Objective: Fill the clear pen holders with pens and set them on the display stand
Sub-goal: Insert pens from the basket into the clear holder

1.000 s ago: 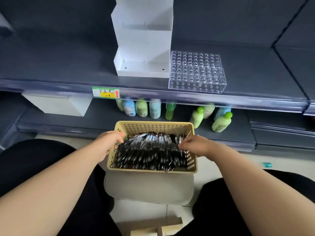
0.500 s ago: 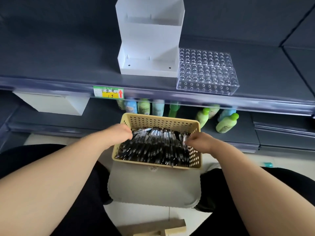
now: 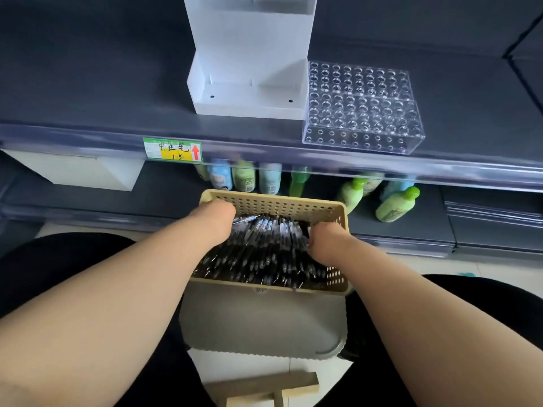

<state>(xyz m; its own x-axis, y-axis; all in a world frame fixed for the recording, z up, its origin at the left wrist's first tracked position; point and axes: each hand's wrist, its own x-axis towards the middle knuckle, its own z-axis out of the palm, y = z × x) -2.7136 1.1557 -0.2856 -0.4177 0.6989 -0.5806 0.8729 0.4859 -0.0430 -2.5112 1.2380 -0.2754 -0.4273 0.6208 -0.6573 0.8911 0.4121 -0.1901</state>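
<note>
Versus half a second ago, both hands stay in the basket (image 3: 279, 202). The left hand (image 3: 216, 218) sits a bit nearer the far left corner and the right hand (image 3: 326, 242) has come slightly inward over the pens (image 3: 264, 248). The view has also tipped, so more of the display stand's top is cut off. We see only the backs of both hands. The fingers curl down into the pile and are hidden, so we cannot tell if either hand pinches a pen, though one pen tip pokes out beside the left hand. The pens lie heaped in the tan perforated basket, which rests on a grey stool (image 3: 264, 321) between the person's knees. The clear pen holder (image 3: 364, 113) stands on the upper shelf (image 3: 88, 98), holes unfilled, touching the right side of the white display stand (image 3: 249, 69). A green and yellow price label (image 3: 172, 149) is on the shelf edge. Coloured bottles (image 3: 395, 205) stand on the lower shelf behind the basket, and a white box (image 3: 79, 171) is at its left. The shelving is dark grey and the floor is pale tile. A wooden piece (image 3: 264, 386) lies at the bottom edge.
</note>
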